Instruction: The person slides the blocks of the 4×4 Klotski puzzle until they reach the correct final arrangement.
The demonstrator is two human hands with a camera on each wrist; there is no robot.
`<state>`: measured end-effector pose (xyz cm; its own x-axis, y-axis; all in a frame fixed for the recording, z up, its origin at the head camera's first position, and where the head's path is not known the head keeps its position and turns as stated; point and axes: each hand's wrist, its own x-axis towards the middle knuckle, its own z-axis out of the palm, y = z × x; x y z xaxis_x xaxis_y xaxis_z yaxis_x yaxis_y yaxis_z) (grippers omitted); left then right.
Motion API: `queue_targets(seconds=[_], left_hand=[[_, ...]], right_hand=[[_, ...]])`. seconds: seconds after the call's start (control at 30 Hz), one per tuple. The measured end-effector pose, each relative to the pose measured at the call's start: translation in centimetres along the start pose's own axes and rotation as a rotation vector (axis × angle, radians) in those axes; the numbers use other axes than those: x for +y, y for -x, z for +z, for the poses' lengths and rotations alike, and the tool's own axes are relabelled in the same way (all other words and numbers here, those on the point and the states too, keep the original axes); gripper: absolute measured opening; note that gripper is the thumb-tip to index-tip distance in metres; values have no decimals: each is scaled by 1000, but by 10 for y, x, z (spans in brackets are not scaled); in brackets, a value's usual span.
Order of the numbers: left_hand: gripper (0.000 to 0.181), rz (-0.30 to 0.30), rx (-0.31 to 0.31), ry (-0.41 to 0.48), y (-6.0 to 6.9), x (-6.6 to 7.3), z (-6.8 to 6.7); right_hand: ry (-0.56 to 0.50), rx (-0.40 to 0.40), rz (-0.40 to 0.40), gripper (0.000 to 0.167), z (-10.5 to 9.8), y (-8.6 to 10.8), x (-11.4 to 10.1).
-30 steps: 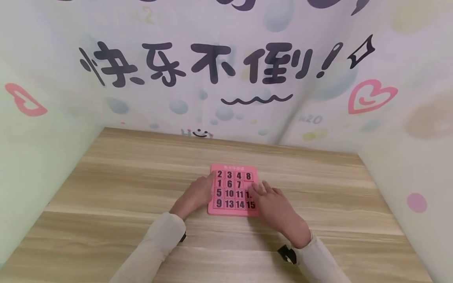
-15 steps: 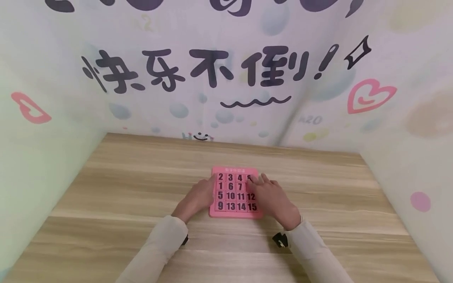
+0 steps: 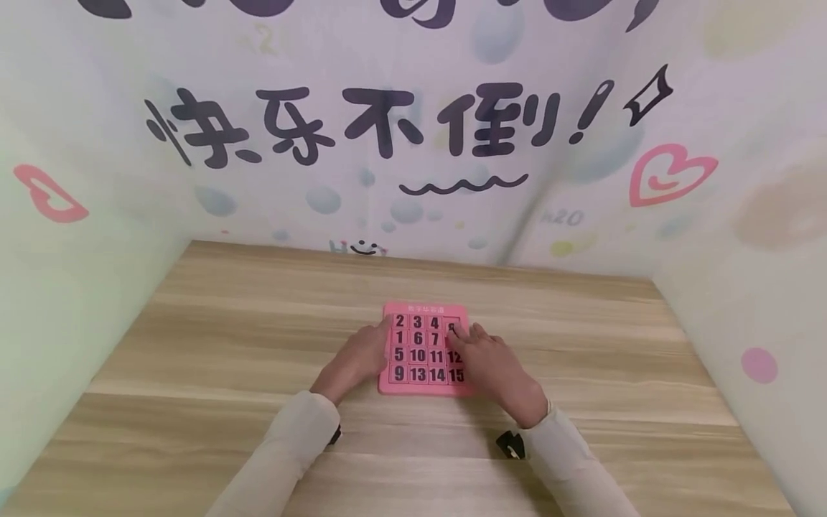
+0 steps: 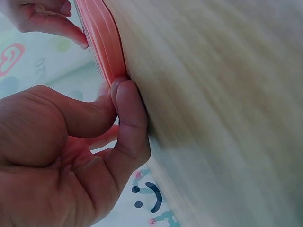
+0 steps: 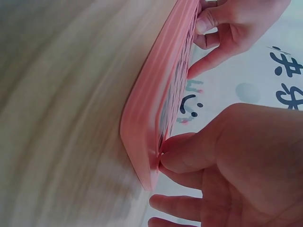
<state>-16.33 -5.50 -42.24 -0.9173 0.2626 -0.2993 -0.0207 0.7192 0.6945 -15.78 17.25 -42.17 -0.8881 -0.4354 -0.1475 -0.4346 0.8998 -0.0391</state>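
Number puzzle (image 3: 413, 389): pink frame of numbered tiles, flat on the desk (image 3: 258, 316), between the two hands.
Left hand (image 3: 358, 355): thumb and fingers pinch the frame's left edge.
Right hand (image 3: 494, 362): thumb and forefinger touch the puzzle at the 8 tile (image 3: 448, 322); the other fingers are released, reaching past the right edge.
8 tile: in the right column, slightly lower than the 4 tile (image 3: 434, 323) beside it; the fingers partly cover it and hide the spot just beneath.
Jamming risk: a slanted push could twist the 8 tile and wedge it against its neighbours.
Wrong-tile risk: the right hand lies close over the 12 tile (image 3: 455, 357), so a stray touch might shift that too.
Slipping risk: should the left pinch loosen during a firm push, the frame would probably turn on the desk.
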Motion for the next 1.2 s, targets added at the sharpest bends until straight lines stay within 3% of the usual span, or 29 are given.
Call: queue_targets(seconds=[0.47,0.7,1.0,1.2], left_hand=[[72,9,-14,-1,1,-2,11],[69,-1,-3,-12,0,0,3],[71,17,11,0,1,-3,0],[70,25,-2,3,1,-2,2]], right_hand=[[23,68,-47,43,13,20,-2],[45,138,-107,41,9,15,-2],[132,87,-102,41,2,13,-5],[99,59,-47,47,-2,8,-9]])
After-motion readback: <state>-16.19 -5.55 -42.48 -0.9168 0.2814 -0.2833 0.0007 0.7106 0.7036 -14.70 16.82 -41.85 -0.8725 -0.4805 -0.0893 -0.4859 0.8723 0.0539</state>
